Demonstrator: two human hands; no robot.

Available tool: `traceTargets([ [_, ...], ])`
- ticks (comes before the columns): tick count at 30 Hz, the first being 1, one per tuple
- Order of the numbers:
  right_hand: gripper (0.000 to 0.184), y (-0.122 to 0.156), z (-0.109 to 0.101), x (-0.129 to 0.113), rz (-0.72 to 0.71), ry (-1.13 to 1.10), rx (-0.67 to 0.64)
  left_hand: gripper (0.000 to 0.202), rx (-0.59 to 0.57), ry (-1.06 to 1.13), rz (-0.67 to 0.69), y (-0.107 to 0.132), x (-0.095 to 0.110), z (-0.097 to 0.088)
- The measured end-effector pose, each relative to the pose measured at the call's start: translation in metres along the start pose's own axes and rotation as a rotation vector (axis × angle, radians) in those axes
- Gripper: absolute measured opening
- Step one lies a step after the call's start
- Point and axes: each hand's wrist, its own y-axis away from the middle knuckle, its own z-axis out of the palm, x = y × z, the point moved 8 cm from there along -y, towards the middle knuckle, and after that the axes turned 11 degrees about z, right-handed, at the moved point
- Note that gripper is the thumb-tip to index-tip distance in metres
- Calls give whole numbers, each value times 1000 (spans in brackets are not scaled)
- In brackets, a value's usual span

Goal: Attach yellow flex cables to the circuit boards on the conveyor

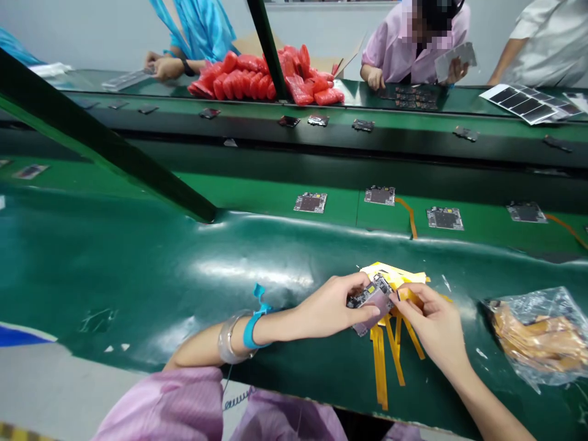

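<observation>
My left hand grips a small circuit board by its left edge, thumb on its face, tilted above the green mat. At the board's right edge, my right hand pinches an orange flex cable. Its fingers partly hide the cable, and I cannot tell whether the cable is joined to the board. Beneath both hands lies a pile of yellow-orange flex cables, several strips fanning toward me. A blue wrist strap and a clear bangle are on my left wrist.
Circuit boards lie along the green conveyor, some with orange cables. A clear bag of flex cables sits at right. A dark green post slants across the left. Across the line, people work near red wrapped packets.
</observation>
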Motion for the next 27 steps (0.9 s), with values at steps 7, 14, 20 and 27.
traceTargets([
  [7, 19, 4, -6, 3, -20, 44, 74, 10, -3, -60, -5, 6, 9, 4],
  [14, 14, 13, -6, -7, -191, 154, 190, 10, -18, -127, -13, 9, 8, 7],
  [20, 8, 21, 4, -20, -399, 267, 68, 14, 12, -123, -42, 5, -2, 0],
  [27, 24, 22, 6, -14, -29, -83, -176, 40, 41, 130, -133, -10, -22, -13],
])
